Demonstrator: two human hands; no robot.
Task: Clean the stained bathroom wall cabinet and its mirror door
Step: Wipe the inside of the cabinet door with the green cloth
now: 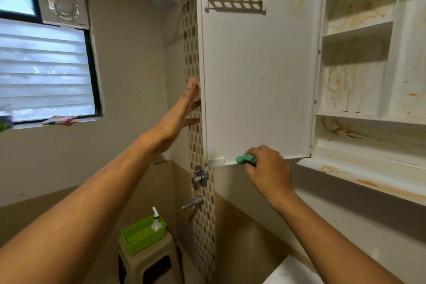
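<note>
Standing open just right of the wiping grip, the cabinet (pixel 359 37) carried orange-brown streaks (pixel 335 85) on its shelves and lower ledge. Its door (pixel 258 76) was swung out leftward, white inner face to camera, mirror side hidden. At the door's free edge the left hand (pixel 184 108) held on, thumb along the near side and fingers passing behind: a brace well above and left of the wiping grip. Lower down, the right hand (pixel 267 168) was clenched round a green cloth (pixel 245 159) pressed on the door's bottom lip. Directly above the cloth the panel looked mostly clean; more streaks lay far above it, round the slotted rack (pixel 235 3).

Judgement: hold the brace firm so the door cannot swing, wipe along the lip one way, and turn the cloth before the top.
</note>
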